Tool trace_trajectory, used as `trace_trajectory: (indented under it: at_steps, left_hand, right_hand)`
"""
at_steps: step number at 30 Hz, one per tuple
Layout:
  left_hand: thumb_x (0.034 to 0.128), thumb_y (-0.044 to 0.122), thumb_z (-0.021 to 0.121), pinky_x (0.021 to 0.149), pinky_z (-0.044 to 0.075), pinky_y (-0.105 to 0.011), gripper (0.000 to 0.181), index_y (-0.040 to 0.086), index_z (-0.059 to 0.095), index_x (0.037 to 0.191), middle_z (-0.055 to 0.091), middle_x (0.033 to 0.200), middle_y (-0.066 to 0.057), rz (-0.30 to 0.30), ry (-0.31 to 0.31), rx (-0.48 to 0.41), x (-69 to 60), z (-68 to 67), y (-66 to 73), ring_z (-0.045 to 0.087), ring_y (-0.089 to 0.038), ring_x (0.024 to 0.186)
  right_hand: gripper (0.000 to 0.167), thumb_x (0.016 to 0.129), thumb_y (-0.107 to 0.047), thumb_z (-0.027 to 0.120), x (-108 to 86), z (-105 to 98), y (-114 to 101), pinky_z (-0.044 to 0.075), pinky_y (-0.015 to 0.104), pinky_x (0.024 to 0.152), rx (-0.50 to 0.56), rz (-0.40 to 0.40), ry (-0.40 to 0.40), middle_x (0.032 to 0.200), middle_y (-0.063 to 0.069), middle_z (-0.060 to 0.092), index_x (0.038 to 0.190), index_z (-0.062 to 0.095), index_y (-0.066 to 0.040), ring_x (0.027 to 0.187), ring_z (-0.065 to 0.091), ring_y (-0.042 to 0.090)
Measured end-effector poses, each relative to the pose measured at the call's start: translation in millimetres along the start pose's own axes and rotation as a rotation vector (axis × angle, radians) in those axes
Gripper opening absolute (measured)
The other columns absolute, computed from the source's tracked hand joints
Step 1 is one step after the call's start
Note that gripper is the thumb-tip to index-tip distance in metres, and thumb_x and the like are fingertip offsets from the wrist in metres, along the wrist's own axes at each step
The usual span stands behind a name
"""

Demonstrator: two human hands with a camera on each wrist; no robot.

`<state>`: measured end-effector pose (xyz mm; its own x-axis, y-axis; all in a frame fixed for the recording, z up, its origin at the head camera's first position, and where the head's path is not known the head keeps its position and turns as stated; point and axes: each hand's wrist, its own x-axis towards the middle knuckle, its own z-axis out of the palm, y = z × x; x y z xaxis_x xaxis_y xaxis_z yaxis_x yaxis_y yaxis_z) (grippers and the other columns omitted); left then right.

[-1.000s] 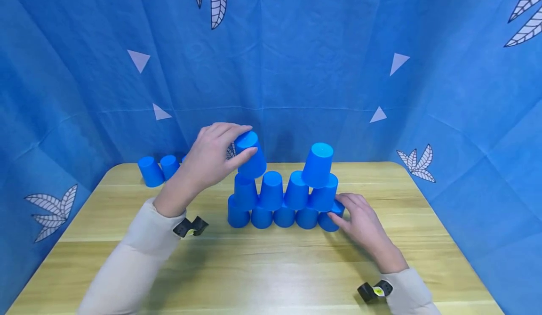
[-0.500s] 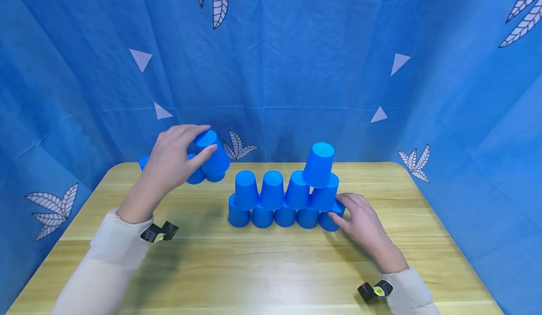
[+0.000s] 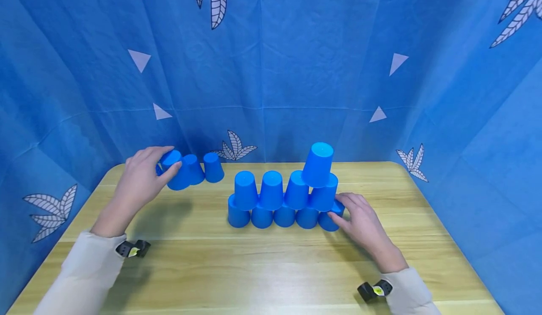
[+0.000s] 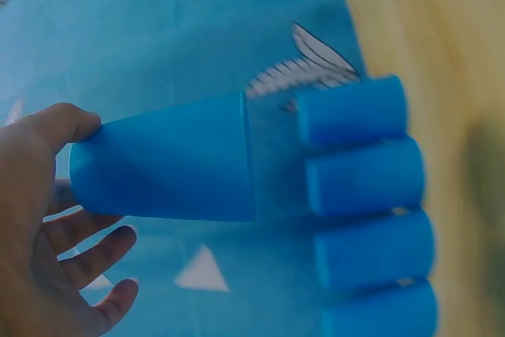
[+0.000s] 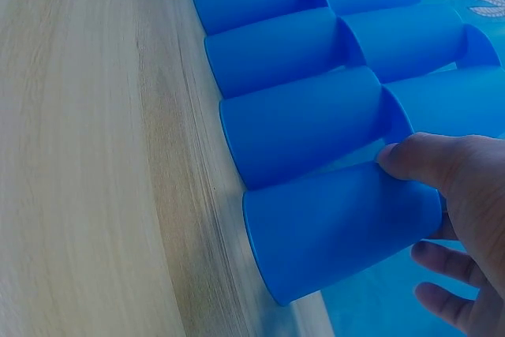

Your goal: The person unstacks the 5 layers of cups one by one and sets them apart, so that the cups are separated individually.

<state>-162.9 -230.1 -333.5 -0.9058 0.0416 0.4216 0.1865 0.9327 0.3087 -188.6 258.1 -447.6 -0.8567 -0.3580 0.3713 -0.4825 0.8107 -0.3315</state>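
Observation:
My left hand (image 3: 141, 176) pinches an upside-down blue plastic cup (image 4: 166, 163) by its base, between thumb and fingers. In the left wrist view this cup is apart from a row of similar blue cups (image 4: 371, 175) at the back left. At the table's middle stands a cup wall: a bottom row (image 3: 284, 216), a second row (image 3: 272, 190) over it, and a single cup (image 3: 318, 164) on top at the right. My right hand (image 3: 362, 221) holds the rightmost bottom cup (image 5: 339, 226) near its base, thumb on the near side.
All of this is on a pale wooden table (image 3: 271, 268) with rounded back corners. A blue curtain (image 3: 271, 70) with white leaf and triangle prints hangs close behind and along both sides. A black wrist camera (image 3: 133, 249) sits at the left cuff.
My left hand has carried its cup from above the left end of the second row, leftward and down to the cups at the back left. The right hand has stayed in place.

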Motion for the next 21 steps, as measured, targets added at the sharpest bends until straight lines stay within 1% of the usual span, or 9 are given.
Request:
trace_trajectory:
  at_steps: [6,10,15,19,21]
  left_hand:
    - [0.0970,0.033,0.060,0.094,0.035,-0.066,0.051,-0.005,0.054,0.130,0.053,0.126,-0.030,-0.078,-0.016,-0.001,-11.1,11.8,-36.6,0.046,-0.050,0.118]
    - [0.0970,0.031,0.060,0.095,0.036,-0.066,0.053,-0.008,0.051,0.131,0.051,0.128,-0.033,-0.131,-0.028,0.003,-18.0,18.6,-57.0,0.046,-0.052,0.118]
    - [0.0977,0.031,0.059,0.096,0.036,-0.067,0.055,-0.011,0.049,0.132,0.049,0.129,-0.036,-0.183,-0.039,-0.002,-27.5,26.4,-80.2,0.044,-0.054,0.118]
    - [0.0987,0.033,0.057,0.095,0.036,-0.067,0.058,-0.013,0.047,0.132,0.047,0.129,-0.037,-0.226,-0.055,-0.005,-33.5,32.3,-96.3,0.043,-0.055,0.118]
    - [0.0991,0.035,0.056,0.096,0.035,-0.068,0.061,-0.013,0.045,0.134,0.045,0.131,-0.037,-0.258,-0.068,-0.005,-35.7,35.2,-103.4,0.041,-0.055,0.119]
  right_hand:
    - [0.047,0.087,-0.027,0.076,0.3,0.0,0.0,0.047,0.055,0.094,0.000,-0.001,-0.002,0.120,0.018,0.062,0.122,0.062,0.001,0.115,0.054,0.037]
    - [0.047,0.087,-0.026,0.076,0.8,0.1,-0.1,0.047,0.055,0.093,0.001,-0.003,0.004,0.120,0.017,0.063,0.122,0.063,0.001,0.115,0.054,0.037]
    - [0.046,0.086,-0.026,0.076,0.9,0.5,-0.1,0.047,0.054,0.093,0.001,-0.015,0.014,0.119,0.017,0.063,0.121,0.063,0.001,0.114,0.055,0.037]
    - [0.045,0.087,-0.026,0.076,0.4,0.3,-0.4,0.047,0.055,0.093,0.003,-0.019,0.017,0.118,0.017,0.063,0.121,0.063,0.001,0.114,0.055,0.037]
    - [0.046,0.087,-0.026,0.076,0.2,-0.1,-0.7,0.047,0.055,0.093,0.006,-0.013,0.013,0.119,0.017,0.063,0.122,0.063,0.001,0.114,0.055,0.037]
